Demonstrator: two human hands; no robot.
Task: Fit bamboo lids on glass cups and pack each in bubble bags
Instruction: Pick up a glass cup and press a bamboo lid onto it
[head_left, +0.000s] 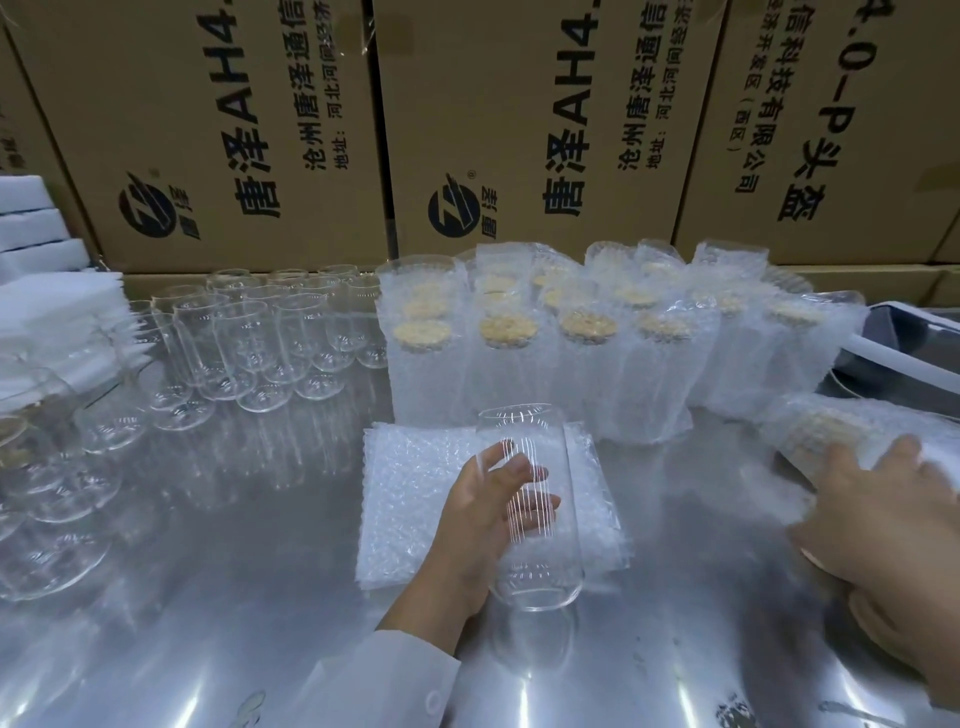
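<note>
Head view: left grip (480, 519) curls round a glass cup (540, 569); right grip (893, 512) clasps a bagged cup (821, 428).

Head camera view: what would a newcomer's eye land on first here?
The bare glass cup gripped in the left hand at centre, above a flat stack of bubble bags. Behind it stand rows of bagged, bamboo-lidded cups; unpacked glasses crowd the left of the table. The right hand touches a bagged cup lying at the right.

One wide-angle head view looks forward and down, close over the bench (249, 613), left hand (480, 525) near at lower centre, cartons (223, 119) across the upper frame.
</note>
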